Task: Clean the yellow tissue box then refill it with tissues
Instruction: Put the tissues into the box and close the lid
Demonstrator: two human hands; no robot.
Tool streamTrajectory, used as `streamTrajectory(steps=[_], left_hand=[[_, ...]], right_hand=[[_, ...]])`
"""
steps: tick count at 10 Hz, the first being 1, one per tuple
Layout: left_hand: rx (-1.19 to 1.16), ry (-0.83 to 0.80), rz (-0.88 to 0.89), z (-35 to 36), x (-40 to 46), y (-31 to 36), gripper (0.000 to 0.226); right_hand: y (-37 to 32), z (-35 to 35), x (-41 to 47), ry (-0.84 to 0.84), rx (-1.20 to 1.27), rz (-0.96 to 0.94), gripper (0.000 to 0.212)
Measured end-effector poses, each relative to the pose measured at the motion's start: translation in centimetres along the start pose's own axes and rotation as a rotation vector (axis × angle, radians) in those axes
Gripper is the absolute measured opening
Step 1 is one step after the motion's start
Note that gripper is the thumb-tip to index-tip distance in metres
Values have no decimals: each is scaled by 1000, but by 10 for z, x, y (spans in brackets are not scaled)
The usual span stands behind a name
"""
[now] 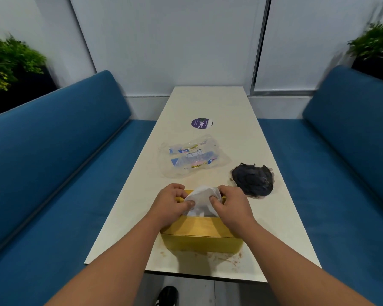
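Note:
The yellow tissue box stands near the front end of the white table. A bunch of white tissues sticks up from the far part of the box. My left hand pinches the tissues on their left side, thumb against the paper. My right hand pinches them on the right side. Both hands sit over the box's top, hiding its far end and opening.
An empty clear tissue wrapper lies beyond the box. A dark crumpled cloth lies at the right. A round purple sticker marks the table's middle. Brown smears stain the table's front edge. Blue benches flank both sides.

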State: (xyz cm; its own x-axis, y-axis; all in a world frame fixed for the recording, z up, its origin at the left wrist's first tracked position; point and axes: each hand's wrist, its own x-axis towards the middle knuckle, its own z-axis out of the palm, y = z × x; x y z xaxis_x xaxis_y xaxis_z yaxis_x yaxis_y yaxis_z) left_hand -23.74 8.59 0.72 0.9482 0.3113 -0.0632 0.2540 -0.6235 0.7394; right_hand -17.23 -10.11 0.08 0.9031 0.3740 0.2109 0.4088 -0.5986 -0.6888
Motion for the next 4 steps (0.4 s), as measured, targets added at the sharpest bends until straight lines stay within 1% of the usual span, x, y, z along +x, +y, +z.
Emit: streamTrajectory(steps=[2, 3, 4], left_hand=[[16, -2, 7, -1, 1, 1, 18], [70, -44, -7, -4, 1, 4, 23], [108, -149, -52, -18, 5, 13, 24]], right_hand=[[0, 1, -1, -14, -9, 18, 22], [-3, -3, -1, -43, 13, 26, 21], [-11, -16, 3, -119, 57, 49, 23]])
